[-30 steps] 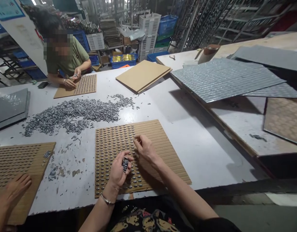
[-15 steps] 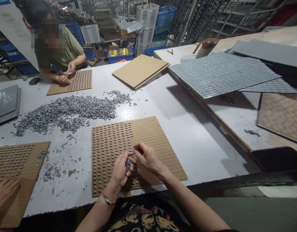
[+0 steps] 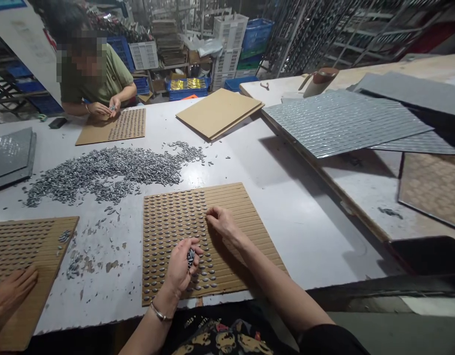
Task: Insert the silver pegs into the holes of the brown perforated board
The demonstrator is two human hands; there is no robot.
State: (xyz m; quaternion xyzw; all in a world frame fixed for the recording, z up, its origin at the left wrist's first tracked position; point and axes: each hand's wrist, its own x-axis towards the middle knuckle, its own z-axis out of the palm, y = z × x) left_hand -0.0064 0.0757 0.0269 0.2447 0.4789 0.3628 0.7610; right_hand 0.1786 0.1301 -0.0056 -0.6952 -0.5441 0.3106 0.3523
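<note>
A brown grooved board (image 3: 245, 236) lies in front of me on the white table, its left part covered with rows of small grey spindle-shaped pieces (image 3: 168, 224). Over the lower rows, my left hand (image 3: 177, 268) is cupped around a handful of the same loose pieces (image 3: 191, 257). My right hand (image 3: 225, 226) reaches to the right edge of the rows, near the upper middle of the board. Its thumb and fingertips are pinched together at the surface; whatever is between them is hidden.
A big heap of grey pieces (image 3: 112, 170) spreads beyond my board. Across the table a co-worker (image 3: 101, 84) bends over another board (image 3: 94, 132). At left, another person's hand (image 3: 16, 288) rests on a third board (image 3: 60, 264). Stacked brown boards (image 3: 220, 113) and grey ribbed sheets (image 3: 345, 121) lie further back.
My right hand has moved up and away from my left hand, to the edge of the rows. My left hand has shifted slightly down-left. The co-worker's hands have come together.
</note>
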